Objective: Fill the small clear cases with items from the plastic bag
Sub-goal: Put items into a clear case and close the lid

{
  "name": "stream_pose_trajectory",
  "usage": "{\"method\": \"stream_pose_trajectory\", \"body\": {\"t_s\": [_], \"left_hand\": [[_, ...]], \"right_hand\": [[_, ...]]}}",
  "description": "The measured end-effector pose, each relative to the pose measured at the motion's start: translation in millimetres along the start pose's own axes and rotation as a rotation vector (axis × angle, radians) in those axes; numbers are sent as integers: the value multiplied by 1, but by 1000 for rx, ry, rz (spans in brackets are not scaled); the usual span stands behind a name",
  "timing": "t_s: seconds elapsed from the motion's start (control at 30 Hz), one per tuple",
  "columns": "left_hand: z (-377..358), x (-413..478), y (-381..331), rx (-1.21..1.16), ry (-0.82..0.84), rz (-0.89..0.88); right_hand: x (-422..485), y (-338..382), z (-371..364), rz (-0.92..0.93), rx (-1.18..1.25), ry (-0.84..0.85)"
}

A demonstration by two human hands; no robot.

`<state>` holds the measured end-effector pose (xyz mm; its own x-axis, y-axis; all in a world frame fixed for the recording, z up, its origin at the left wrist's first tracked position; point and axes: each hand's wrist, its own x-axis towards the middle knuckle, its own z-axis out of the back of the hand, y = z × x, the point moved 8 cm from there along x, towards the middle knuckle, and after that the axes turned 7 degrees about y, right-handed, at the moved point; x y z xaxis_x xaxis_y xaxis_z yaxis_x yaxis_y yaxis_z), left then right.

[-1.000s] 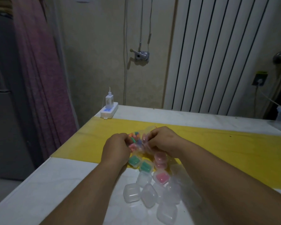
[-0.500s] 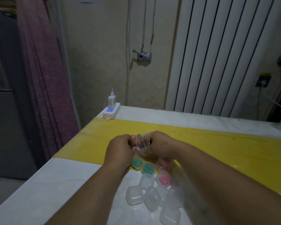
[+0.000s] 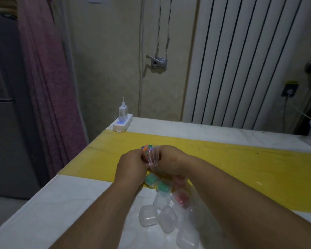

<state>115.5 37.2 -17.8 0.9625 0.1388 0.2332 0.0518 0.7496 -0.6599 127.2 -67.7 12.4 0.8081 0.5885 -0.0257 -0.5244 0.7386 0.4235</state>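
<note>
Both hands, left hand (image 3: 131, 167) and right hand (image 3: 170, 161), are pinching the thin, crinkly plastic bag (image 3: 152, 157), each grip closing tight; likely slippery, best gripped near its mouth.

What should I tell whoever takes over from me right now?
Left hand and right hand both grip the clear plastic bag of small colourful items above the yellow strip of the table.
Done: two small clear cases with green contents and one with pink contents lie closed below the hands.
Left: several empty small clear cases wait on the white tabletop.
</note>
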Motion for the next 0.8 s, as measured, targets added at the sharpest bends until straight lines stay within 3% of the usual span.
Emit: {"method": "stream_pose_trajectory", "body": {"t_s": [0.2,0.4,0.57,0.8], "left_hand": [[3,-1,2,-32,-60,26],[1,0,3,-24,-44,21],[1,-1,2,-6,-35,17],[2,-1,2,-33,-33,33]], "right_hand": [[0,1,-10,-38,-74,105],[0,-3,-9,-49,54,48],[0,5,-12,8,-130,135],[2,1,-8,-12,-68,41]]}}
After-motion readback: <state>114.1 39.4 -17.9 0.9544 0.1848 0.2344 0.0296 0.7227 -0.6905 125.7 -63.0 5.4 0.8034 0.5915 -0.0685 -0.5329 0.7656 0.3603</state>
